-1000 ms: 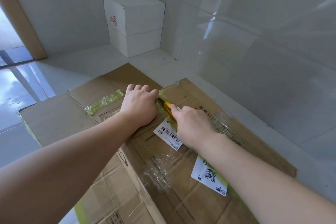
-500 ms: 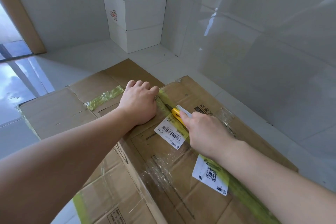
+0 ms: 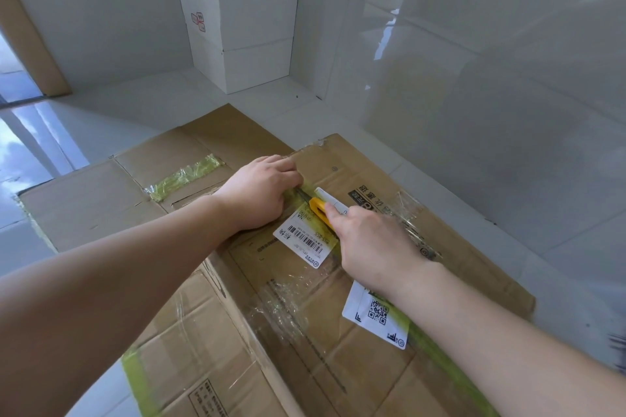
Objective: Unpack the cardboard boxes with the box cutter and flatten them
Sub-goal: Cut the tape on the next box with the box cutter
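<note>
Right hand (image 3: 372, 244) grasps the yellow box cutter (image 3: 320, 210), blade on the green tape seam atop the near cardboard box (image 3: 440, 247). Left hand (image 3: 257, 193), fingers curled, presses the box top just left of the blade.

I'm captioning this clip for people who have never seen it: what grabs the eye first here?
Two bare arms reach to the middle of a big brown cardboard box: the right hand grips a yellow box cutter on the green-taped seam, while the left hand presses the box top just beyond the blade. A barcode label lies beside the cutter, and a white box stands in the far corner.
</note>
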